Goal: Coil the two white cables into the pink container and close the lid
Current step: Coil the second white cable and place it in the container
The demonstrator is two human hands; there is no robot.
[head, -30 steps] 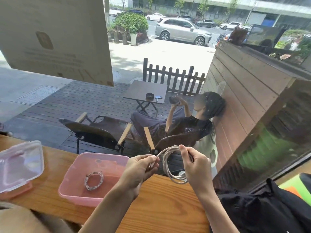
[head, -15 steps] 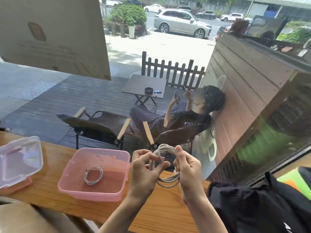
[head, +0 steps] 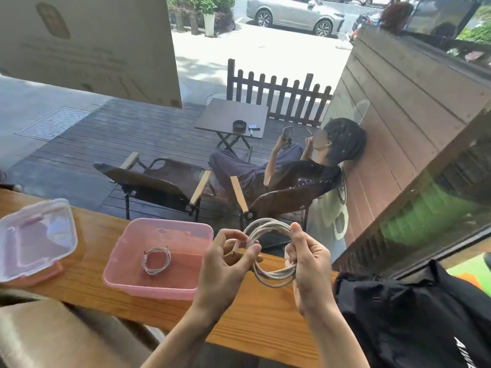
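Surroundings: a black bag (head: 414, 314) is seen at the counter's (head: 87, 272) right end; the clear lid (head: 34, 240) lies at its left end.
Container: the pink container (head: 159, 285), lid off, holds one coiled cable (head: 156, 261).
Hands: the second cable (head: 271, 251), looped, is gripped by the right hand (head: 310, 264); its end is pinched by the left hand (head: 225, 266).
Pose: both hands are raised above the counter's far edge.

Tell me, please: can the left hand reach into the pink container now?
Probably yes. The pink container stands open just left of the left hand, nothing between them, but that hand pinches the white cable, also held by the right hand.
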